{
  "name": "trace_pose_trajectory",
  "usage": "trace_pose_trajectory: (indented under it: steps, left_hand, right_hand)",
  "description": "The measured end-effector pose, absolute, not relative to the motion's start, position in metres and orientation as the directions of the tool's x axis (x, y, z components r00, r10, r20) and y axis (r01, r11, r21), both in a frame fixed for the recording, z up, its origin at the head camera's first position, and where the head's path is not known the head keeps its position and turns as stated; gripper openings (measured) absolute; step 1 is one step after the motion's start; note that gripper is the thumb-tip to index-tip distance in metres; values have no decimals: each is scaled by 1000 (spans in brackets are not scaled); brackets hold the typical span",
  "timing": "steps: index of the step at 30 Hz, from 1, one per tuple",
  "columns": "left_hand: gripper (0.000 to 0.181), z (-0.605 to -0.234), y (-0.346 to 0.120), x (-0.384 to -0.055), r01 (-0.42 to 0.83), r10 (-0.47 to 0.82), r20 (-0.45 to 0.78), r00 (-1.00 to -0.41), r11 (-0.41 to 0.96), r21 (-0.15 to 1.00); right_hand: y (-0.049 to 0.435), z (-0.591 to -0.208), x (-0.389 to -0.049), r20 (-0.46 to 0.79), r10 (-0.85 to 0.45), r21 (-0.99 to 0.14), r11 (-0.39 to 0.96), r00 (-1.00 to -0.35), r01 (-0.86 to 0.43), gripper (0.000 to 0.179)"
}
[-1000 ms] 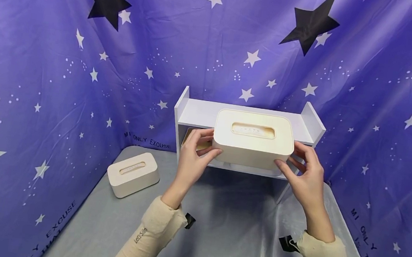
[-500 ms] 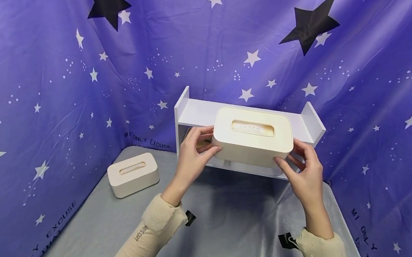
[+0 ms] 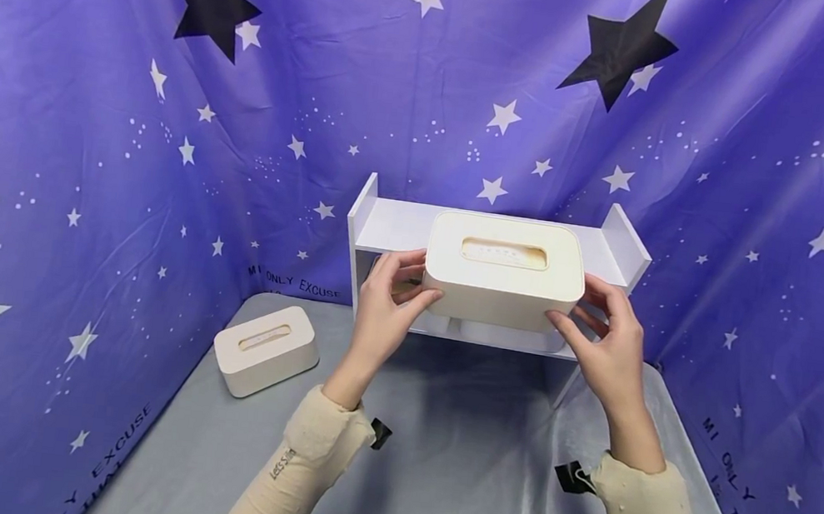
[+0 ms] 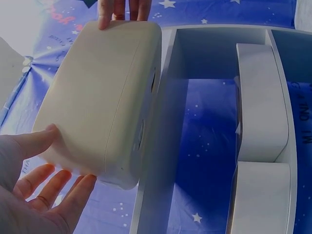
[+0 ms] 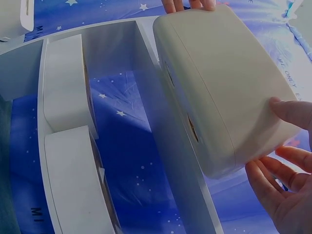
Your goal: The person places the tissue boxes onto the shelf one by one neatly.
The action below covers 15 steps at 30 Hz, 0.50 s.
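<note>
A cream tissue box (image 3: 506, 257) with an oblong slot in its lid is held level between both hands, at the top board of a white shelf unit (image 3: 400, 222). At its left end my left hand (image 3: 385, 309) grips it, thumb on the front face and fingers round the end. The right hand (image 3: 610, 345) grips the opposite end in the same way. In the left wrist view, the box's underside, with small openings, lies right along the top board (image 4: 163, 126). A second tissue box (image 3: 266, 351) stands on the table at the left, apart from both hands.
Two white boxes (image 4: 263, 102) stand side by side on the shelf's lower board, below the held box. Grey cloth covers the table (image 3: 451, 462). Purple star-printed curtains (image 3: 430, 83) enclose the back and sides. A black piece (image 3: 380, 434) hangs at the left cuff.
The held tissue box has risen slightly and shifted a little left in the head view, both hands moving with it. The box on the table has stayed put.
</note>
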State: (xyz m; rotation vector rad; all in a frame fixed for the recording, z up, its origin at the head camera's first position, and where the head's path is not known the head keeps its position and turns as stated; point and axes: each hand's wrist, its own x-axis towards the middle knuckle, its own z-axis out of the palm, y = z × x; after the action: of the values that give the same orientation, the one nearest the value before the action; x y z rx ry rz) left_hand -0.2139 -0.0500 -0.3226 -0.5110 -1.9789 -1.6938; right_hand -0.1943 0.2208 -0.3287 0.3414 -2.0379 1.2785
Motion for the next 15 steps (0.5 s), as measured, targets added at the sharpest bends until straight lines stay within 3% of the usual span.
trace_pose_trajectory:
  steps: [15]
  left_hand:
    - [49, -321, -50, -220, 576, -24, 586, -810, 162, 801]
  right_hand:
    - [219, -327, -198, 664, 144, -695, 482, -734, -534, 61]
